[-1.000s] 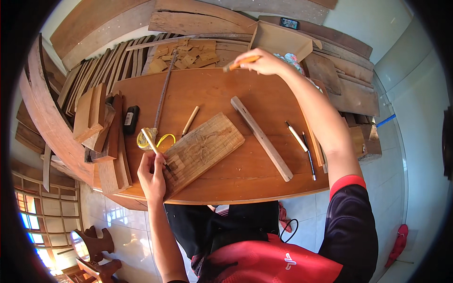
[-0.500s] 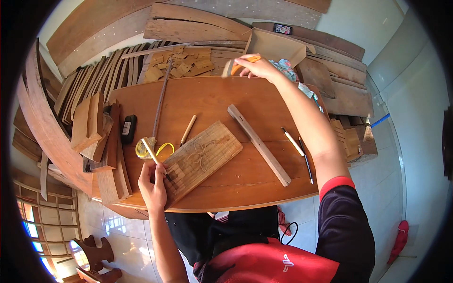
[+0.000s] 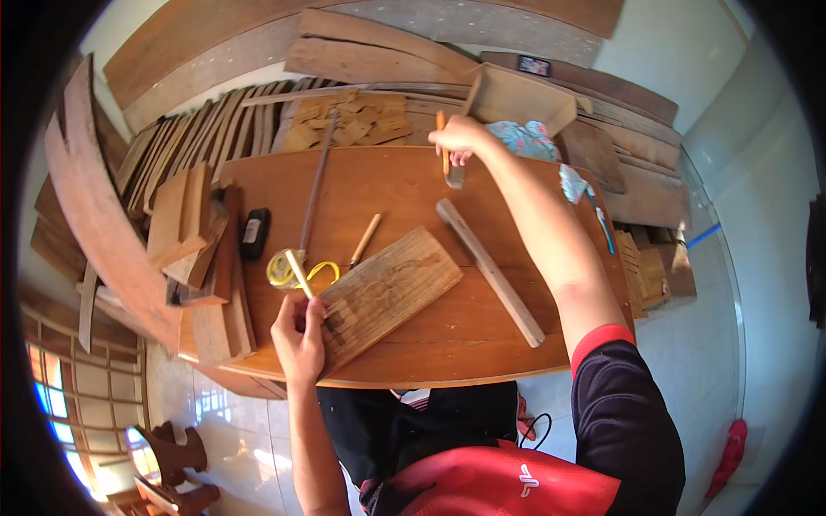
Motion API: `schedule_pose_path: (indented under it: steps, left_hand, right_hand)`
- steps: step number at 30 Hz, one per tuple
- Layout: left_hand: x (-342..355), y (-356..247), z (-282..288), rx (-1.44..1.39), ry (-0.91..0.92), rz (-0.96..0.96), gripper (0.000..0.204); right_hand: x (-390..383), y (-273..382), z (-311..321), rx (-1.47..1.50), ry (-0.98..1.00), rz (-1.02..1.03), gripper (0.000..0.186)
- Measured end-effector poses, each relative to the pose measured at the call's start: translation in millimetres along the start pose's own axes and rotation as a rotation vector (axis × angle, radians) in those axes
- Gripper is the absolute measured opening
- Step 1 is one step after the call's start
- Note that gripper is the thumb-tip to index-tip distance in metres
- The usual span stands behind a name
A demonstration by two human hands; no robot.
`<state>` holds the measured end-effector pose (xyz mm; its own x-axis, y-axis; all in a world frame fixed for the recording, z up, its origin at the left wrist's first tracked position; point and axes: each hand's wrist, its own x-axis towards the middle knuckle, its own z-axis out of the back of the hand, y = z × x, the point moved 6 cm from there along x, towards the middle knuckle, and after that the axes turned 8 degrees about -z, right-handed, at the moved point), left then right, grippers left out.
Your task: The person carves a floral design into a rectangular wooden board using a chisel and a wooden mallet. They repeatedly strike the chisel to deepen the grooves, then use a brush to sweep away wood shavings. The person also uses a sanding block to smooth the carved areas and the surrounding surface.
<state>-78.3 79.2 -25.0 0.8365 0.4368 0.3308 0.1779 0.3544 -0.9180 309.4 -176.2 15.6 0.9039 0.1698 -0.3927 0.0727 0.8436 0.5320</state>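
Observation:
My left hand is closed on a slim carving chisel with a pale round handle. It rests at the near left end of a wooden board with a carved flower-like pattern. Over the far edge of the table, my right hand grips a paintbrush with an orange handle, bristles pointing down. Another chisel lies beyond the board. To the board's right lies a long squared wooden bar.
A yellow tape measure, a black box-shaped item and stacked wood blocks occupy the table's left. Wood chips, an open box and a patterned cloth lie beyond. A bluish tool lies right.
The brush in my right hand has swung from pointing left to bristles down. My left hand keeps the chisel at the board. The whole view has shifted slightly.

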Motion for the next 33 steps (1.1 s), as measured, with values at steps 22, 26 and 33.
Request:
schedule_pose_path:
  steps: [22, 26, 33]
  left_hand:
    - [0, -14, 10, 0.055, 0.01, 0.014, 0.02]
    - [-1, -9, 6, 0.024, 0.017, 0.021, 0.02]
    - [-3, -11, 4, 0.022, 0.044, 0.107, 0.019]
  right_hand:
    - [-25, 61, -31, 0.496, 0.124, 0.518, 0.03]
    - [-12, -10, 2, 0.185, 0.182, 0.276, 0.026]
    - [-35, -89, 79, 0.072, -0.27, 0.089, 0.025]
